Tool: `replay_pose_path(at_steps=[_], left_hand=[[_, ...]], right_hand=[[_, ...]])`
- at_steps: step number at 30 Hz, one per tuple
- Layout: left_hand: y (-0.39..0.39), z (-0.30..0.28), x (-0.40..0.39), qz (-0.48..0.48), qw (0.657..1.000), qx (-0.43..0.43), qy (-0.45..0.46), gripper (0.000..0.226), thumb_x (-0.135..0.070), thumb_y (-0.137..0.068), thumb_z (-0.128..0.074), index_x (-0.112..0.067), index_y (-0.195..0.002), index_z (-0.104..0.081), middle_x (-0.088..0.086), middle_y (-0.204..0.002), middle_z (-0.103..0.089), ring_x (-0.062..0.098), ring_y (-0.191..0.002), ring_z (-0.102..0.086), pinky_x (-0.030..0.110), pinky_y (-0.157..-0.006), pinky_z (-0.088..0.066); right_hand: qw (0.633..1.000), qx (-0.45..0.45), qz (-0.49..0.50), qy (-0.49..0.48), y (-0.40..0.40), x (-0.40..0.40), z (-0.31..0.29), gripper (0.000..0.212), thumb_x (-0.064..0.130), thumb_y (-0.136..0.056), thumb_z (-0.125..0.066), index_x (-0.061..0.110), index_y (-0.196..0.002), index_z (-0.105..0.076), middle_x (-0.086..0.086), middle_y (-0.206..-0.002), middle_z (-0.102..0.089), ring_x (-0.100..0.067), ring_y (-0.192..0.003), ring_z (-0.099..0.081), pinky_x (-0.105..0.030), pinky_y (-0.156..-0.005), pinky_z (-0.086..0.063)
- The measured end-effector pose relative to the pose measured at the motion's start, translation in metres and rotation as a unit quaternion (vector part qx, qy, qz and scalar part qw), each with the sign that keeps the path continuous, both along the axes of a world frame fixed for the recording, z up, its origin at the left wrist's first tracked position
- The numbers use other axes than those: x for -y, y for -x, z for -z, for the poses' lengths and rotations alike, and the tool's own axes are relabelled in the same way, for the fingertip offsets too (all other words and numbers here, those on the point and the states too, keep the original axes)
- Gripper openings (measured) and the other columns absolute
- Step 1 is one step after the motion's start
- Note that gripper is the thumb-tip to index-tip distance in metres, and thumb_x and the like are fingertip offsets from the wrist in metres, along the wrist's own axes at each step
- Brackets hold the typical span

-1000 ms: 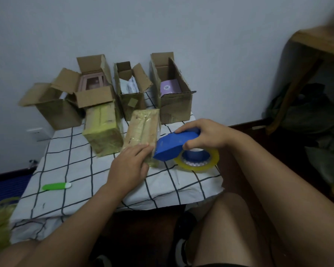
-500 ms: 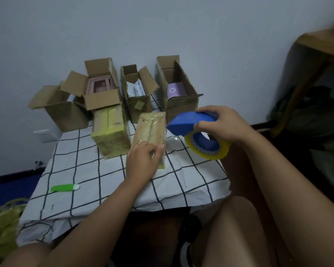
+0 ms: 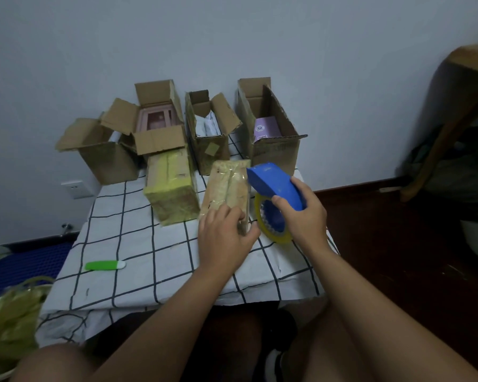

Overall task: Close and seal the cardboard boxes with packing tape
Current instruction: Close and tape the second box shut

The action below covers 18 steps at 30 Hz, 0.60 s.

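Head view: L hand (image 3: 226, 238) gripping near end of taped box (image 3: 228, 186) lying on checked worktop (image 3: 138, 252). R hand (image 3: 305, 216) clutching blue tape dispenser (image 3: 273, 186), yellow-rimmed roll (image 3: 272, 230) just beside box's R side. 2nd taped box (image 3: 171, 190) to L. 4 open cardboard boxes (image 3: 271, 128) behind, by wall. Green cutter (image 3: 104, 265) near front-L.

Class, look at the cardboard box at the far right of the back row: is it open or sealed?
Open. The rightmost box has its flaps standing up and untaped, and a purple package shows inside.
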<state>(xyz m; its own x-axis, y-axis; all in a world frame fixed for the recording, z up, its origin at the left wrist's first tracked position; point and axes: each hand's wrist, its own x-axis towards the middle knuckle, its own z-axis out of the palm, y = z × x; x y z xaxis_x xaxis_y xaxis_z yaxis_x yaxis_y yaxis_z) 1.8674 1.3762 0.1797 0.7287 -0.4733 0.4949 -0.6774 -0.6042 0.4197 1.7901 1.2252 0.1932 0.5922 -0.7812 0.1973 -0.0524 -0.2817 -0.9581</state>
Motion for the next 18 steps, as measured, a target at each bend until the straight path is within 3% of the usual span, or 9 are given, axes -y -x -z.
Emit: replay_pose_path(at_steps=[5, 9, 12, 14, 18], left_hand=[[-0.002, 0.003, 0.000, -0.002, 1.000, 0.022, -0.006, 0.008, -0.027, -0.081, -0.065, -0.020, -0.081, -0.061, -0.004, -0.079, -0.054, 0.022, -0.080, -0.052, 0.033, -0.075, -0.033], [-0.003, -0.003, -0.007, 0.030, 0.999, -0.002, -0.023, 0.020, -0.038, -0.082, -0.057, -0.022, -0.091, -0.066, -0.007, -0.086, -0.057, 0.018, -0.086, -0.052, 0.031, -0.080, -0.034], [-0.010, -0.017, -0.021, 0.095, 0.992, -0.070, -0.043, 0.028, -0.034, -0.092, -0.055, -0.024, -0.114, -0.069, -0.007, -0.109, -0.066, 0.018, -0.104, -0.056, 0.032, -0.086, -0.039], [-0.017, -0.023, -0.030, 0.118, 0.985, -0.123, -0.040, 0.035, -0.033, -0.099, -0.051, -0.024, -0.131, -0.061, -0.006, -0.127, -0.063, 0.017, -0.117, -0.054, 0.032, -0.092, -0.043], [-0.030, -0.023, -0.040, 0.125, 0.986, -0.107, 0.006, 0.038, -0.036, -0.099, -0.045, -0.020, -0.126, -0.065, -0.003, -0.131, -0.062, 0.016, -0.128, -0.051, 0.043, -0.106, -0.041]], right_hand=[[1.000, 0.006, -0.005, 0.009, 0.008, -0.004, 0.012, 0.060, 0.040, -0.083, -0.074, 0.035, -0.139, -0.052, 0.009, -0.130, -0.053, -0.011, -0.118, -0.052, -0.040, -0.099, -0.050], [0.999, 0.022, -0.001, 0.024, 0.014, -0.004, 0.016, 0.058, 0.045, -0.080, -0.067, 0.037, -0.136, -0.052, 0.010, -0.130, -0.054, -0.011, -0.116, -0.053, -0.032, -0.094, -0.050], [0.999, 0.033, 0.020, 0.012, 0.014, 0.002, 0.018, 0.051, 0.034, -0.087, -0.071, 0.034, -0.135, -0.053, 0.009, -0.129, -0.056, -0.012, -0.115, -0.056, -0.031, -0.094, -0.051], [0.999, 0.041, 0.029, -0.009, 0.015, 0.006, 0.019, 0.047, 0.028, -0.090, -0.070, 0.033, -0.134, -0.054, 0.009, -0.129, -0.056, -0.011, -0.115, -0.056, -0.029, -0.094, -0.050], [0.998, 0.047, 0.028, -0.020, 0.016, 0.008, 0.020, 0.045, 0.028, -0.091, -0.069, 0.035, -0.132, -0.052, 0.010, -0.126, -0.055, -0.011, -0.114, -0.056, -0.023, -0.089, -0.048]])
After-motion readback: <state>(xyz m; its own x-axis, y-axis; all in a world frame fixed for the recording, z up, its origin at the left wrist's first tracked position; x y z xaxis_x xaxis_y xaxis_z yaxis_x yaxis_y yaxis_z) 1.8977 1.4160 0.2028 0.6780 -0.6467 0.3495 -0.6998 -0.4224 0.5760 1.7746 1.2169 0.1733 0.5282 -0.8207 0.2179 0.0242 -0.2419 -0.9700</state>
